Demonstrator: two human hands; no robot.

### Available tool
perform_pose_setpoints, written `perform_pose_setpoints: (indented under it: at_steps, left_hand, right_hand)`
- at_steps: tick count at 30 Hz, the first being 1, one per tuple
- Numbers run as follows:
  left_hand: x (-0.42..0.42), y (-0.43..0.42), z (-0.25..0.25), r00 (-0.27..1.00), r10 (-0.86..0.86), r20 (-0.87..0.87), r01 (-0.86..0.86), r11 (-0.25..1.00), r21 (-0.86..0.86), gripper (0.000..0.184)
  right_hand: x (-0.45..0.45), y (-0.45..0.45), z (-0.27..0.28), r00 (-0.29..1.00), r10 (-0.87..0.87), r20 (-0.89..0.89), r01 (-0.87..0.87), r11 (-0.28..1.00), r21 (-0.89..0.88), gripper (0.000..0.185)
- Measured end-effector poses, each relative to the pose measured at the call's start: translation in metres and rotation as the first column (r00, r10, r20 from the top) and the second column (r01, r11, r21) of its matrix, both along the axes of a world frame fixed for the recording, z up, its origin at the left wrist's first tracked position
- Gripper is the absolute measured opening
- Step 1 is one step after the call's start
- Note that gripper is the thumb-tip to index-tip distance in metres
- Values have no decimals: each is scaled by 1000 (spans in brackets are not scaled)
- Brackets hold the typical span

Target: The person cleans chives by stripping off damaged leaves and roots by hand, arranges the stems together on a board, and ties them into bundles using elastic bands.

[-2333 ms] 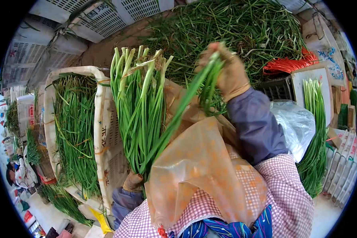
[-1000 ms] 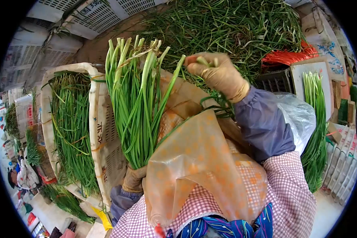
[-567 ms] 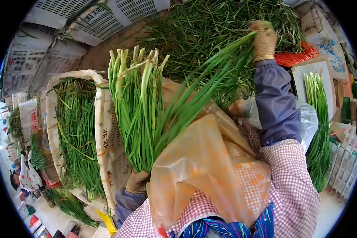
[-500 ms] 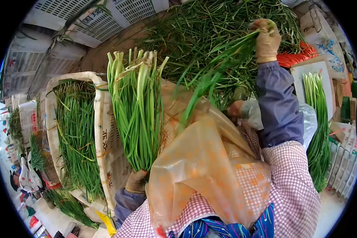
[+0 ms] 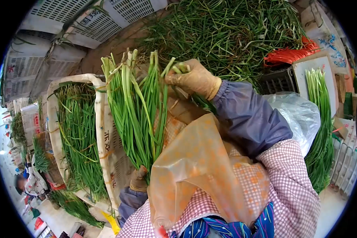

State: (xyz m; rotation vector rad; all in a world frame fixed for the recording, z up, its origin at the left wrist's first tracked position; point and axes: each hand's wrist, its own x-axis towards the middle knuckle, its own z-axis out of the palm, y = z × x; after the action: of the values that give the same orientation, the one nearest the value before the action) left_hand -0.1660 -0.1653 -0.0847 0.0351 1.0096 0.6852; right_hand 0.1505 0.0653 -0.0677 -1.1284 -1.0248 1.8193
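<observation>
A thick bundle of garlic chives (image 5: 137, 107) stands against my front, pale cut ends up and leaves down. Around its lower leafy end my gloved left hand (image 5: 139, 179) is closed; the fingers are partly hidden. My gloved right hand (image 5: 196, 79) is just right of the bundle's top, fingers closed on a few chive stalks (image 5: 181, 68). Their ends poke out above the fist and dark leaves trail beneath the wrist. Both hands wear tan gloves. A translucent apron (image 5: 198, 166) covers my lap below the bundle.
On the left, a cream crate (image 5: 101, 131) holds more chives. A heap of loose leaves (image 5: 234, 39) covers the floor ahead. Red ties (image 5: 291, 53), a clear plastic bag (image 5: 295, 117) and another chive bunch (image 5: 319, 131) are at right. White crates (image 5: 95, 25) stack at upper left.
My right hand has come from the leaf heap at upper right down and left to the bundle's top, with its stalks. The left hand stays on the bundle, whose top ends have spread slightly.
</observation>
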Motion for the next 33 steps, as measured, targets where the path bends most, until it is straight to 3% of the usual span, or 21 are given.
perform_pose_setpoints:
  at_steps: [2,4,6,8,10,12,13,14,18,22,23,24,25,26,27,28,29,30,31,32,33]
  left_hand:
    - [-2,0,-6,999,9,33,-7,999,-41,59]
    - [-8,-1,-15,999,-8,53,10,999,-45,60]
    - [-8,-1,-15,998,-22,65,25,999,-47,60]
    - [-2,5,-9,997,-35,75,37,999,-21,59]
    - [1,8,-6,994,-22,109,22,1000,3,58]
    - [2,8,-7,989,-15,148,12,1000,23,58]
    - [-5,5,-8,991,-3,134,4,1000,-7,57]
    - [-8,2,-12,992,9,124,-4,999,-39,55]
    - [-15,-1,-16,993,-6,116,13,998,-59,53]
    - [-13,0,-16,989,17,147,-13,1000,-25,50]
    - [-12,-1,-18,985,23,173,-18,999,-30,50]
    - [-11,-2,-19,980,30,198,-23,999,-37,50]
    - [-6,1,-9,997,-16,72,18,999,-30,52]
    - [-6,-2,-15,999,-37,19,37,999,-23,53]
    - [-6,-5,-20,998,-58,-34,58,998,-19,54]
    - [-20,-19,-43,993,-82,-82,86,995,53,57]
    - [-20,-20,-47,991,-86,-102,96,991,96,58]
    - [-20,-21,-51,988,-89,-122,106,985,138,59]
    - [-12,-14,-37,990,-80,-115,93,989,114,59]
    - [-3,-8,-25,992,-63,-111,75,992,105,60]
    - [6,-2,-13,993,-45,-107,56,994,96,60]
  right_hand:
    - [17,1,-1,998,52,35,-53,997,55,13]
    - [30,5,1,976,2,218,-35,988,148,11]
    - [45,25,-59,967,-252,33,212,873,439,9]
    - [72,43,-58,813,-487,319,341,842,418,9]
    - [71,41,-47,816,-497,297,350,832,431,10]
    - [63,25,-19,940,-210,271,212,977,20,10]
    - [60,22,-15,941,-209,266,202,978,53,13]
    - [49,9,-10,984,-78,-163,70,996,-51,17]
    - [15,-1,-9,958,-114,-264,90,991,-102,18]
    - [20,-3,1,971,-177,-159,170,984,-56,12]
    - [37,2,0,966,-257,-16,258,966,34,11]
    - [51,8,-5,944,-330,-25,330,944,0,10]
    - [52,9,-8,939,-342,-36,344,938,37,12]
    - [89,20,-10,896,-439,-66,442,896,49,14]
    - [109,27,-8,820,-554,145,531,830,172,16]
    - [111,32,-13,764,-583,277,551,813,189,18]
    - [162,51,-20,448,-829,335,670,560,488,18]
    - [195,57,-32,400,-900,172,667,414,620,18]
    - [199,57,-31,366,-896,250,601,433,672,14]
    - [215,58,-18,405,-905,127,620,374,690,13]
    - [217,58,-18,463,-873,155,607,439,663,15]
